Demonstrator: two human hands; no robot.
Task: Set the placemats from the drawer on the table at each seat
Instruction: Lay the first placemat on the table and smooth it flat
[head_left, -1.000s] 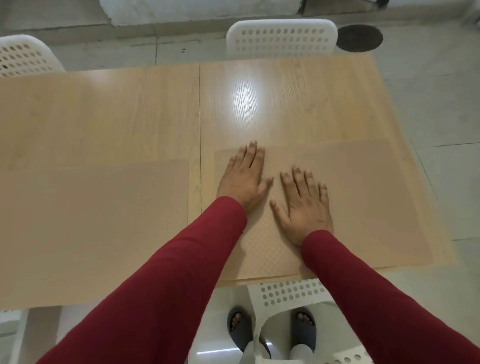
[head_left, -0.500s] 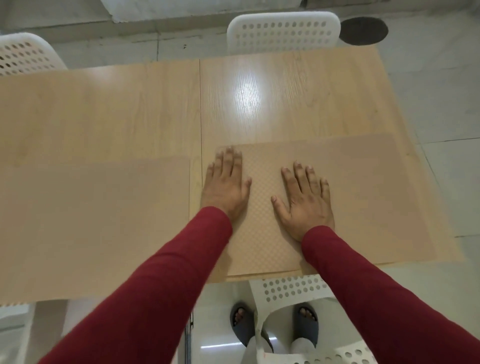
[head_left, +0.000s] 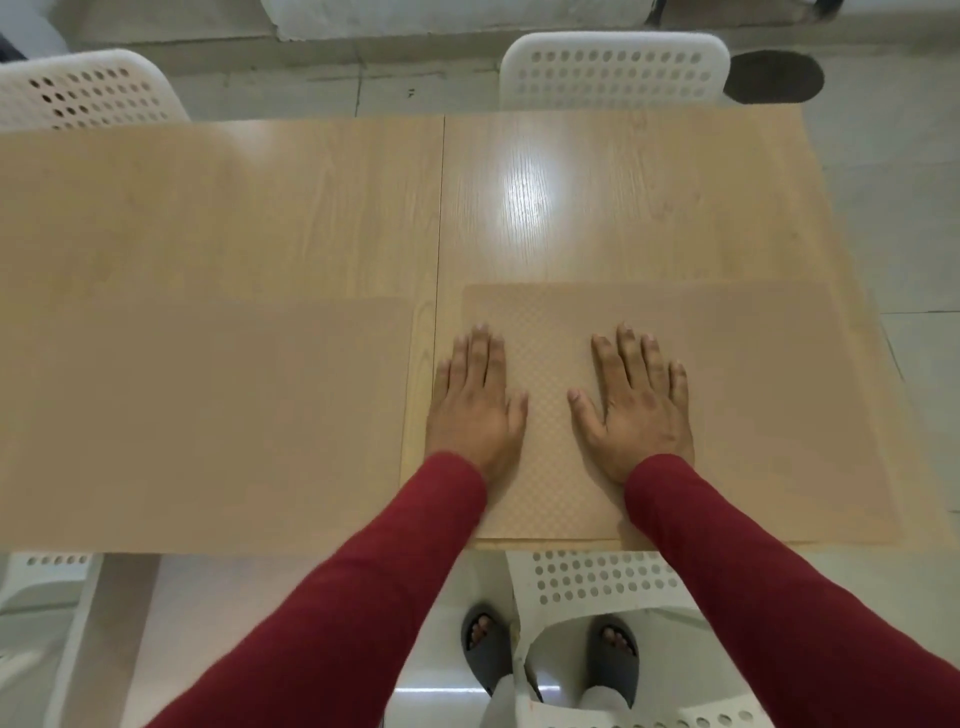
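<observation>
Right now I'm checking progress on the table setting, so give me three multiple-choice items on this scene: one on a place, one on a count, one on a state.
1. Where do both hands rest?
A. on the right-side tan textured placemat
B. on the left-side tan placemat
C. on a chair back

2. How many placemats lie on the light wooden table?
A. one
B. two
C. four

3. How are the hands held?
A. clenched in fists
B. pinching a corner
C. open and flat, palms down

Key:
1 A: the left hand and right hand both lie on the right-side tan textured placemat.
2 B: that mat and the left-side tan placemat are the only ones on the light wooden table.
3 C: the fingers are spread flat on the mat.
</observation>
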